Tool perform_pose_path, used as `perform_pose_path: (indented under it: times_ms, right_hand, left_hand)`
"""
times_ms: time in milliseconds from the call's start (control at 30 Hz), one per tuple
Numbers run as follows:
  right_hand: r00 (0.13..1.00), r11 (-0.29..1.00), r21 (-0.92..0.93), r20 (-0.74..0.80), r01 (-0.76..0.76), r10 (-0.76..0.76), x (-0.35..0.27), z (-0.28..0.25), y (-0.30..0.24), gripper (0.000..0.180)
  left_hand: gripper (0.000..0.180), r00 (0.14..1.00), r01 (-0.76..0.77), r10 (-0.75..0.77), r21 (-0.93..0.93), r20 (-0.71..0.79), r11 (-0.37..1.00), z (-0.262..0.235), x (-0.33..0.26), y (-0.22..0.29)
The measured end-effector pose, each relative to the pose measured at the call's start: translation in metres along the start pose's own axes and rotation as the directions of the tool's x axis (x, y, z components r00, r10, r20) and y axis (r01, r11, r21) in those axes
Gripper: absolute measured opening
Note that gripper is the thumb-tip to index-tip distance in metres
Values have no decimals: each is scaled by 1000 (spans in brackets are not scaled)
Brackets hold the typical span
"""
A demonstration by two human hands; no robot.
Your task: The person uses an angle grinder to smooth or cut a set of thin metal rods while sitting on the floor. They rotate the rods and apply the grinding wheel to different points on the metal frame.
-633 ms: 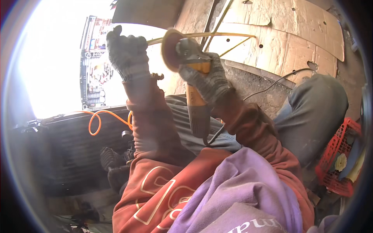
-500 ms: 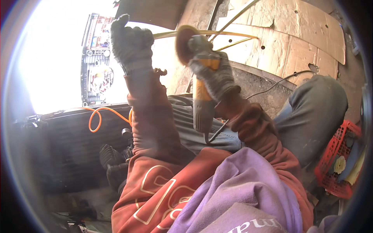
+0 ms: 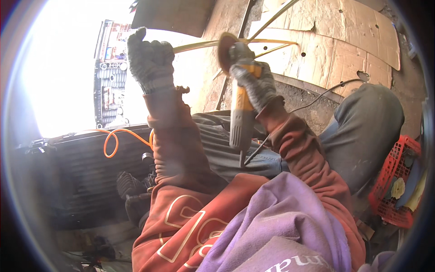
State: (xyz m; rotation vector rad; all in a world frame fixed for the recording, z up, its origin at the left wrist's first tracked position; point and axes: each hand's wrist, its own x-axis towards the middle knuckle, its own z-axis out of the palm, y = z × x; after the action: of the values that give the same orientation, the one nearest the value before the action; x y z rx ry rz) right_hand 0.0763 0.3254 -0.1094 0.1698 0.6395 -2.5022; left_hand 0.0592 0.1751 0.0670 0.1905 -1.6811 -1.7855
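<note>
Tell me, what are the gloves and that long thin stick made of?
The left hand and right hand wear grey gloves that look knitted, likely cotton or yarn: the surface is fuzzy and ribbed at the cuffs. The stick looks like a thin metal rod, pale and smooth with a slight shine, though glare makes that uncertain.

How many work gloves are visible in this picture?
2: the left hand's grey glove grips a thin yellow rod; the right hand's glove holds the angle grinder.
</note>
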Motion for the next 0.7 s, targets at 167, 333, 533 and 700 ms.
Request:
perform_pose_path:
  times_ms: [167, 333, 533, 700]
  right_hand:
    - [987, 999, -44, 158, 16, -9, -8, 12, 4, 45]
    - [970, 979, -74, 167, 189, -175, -20, 28, 17, 52]
    - [999, 998, -59, -41, -30, 27, 8, -9, -7, 37]
    - [966, 975, -100, 187, 200, -179, -27, 29, 1, 41]
  left_hand:
    - [12, 997, -30, 33, 42, -67, 999, -31, 11, 0]
    - [17, 992, -87, 80, 74, 93, 993, 0, -12, 0]
    - [19, 998, 7, -7, 7, 60, 1000, -5, -9, 2]
    - [17, 986, 5, 0, -28, 169, 1000, 1, -11, 2]
